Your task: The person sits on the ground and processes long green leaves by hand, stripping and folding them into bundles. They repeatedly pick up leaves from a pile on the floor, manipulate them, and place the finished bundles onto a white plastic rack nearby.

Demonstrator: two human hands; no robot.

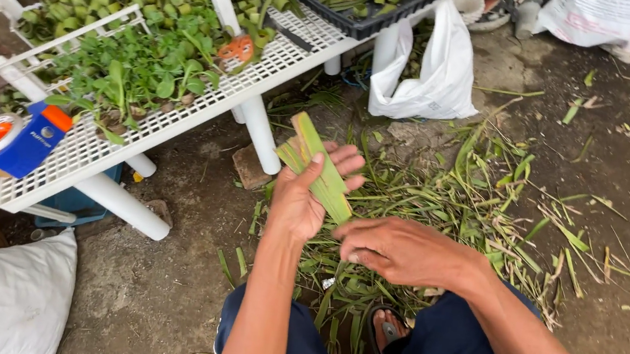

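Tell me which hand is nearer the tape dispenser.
Left. The left hand, gripping the folded leaf strip, is closer to the tape dispenser; the right hand sits farther right.

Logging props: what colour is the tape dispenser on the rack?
Blue with an orange top, in the head view: tape dispenser on the white rack.

White plastic bag (434, 71) beside the rack leg (385, 48).

A white slatted rack (177, 114) bears seedlings (131, 67) and a tape dispenser (15, 142); a white bag (434, 71) stands beside it.
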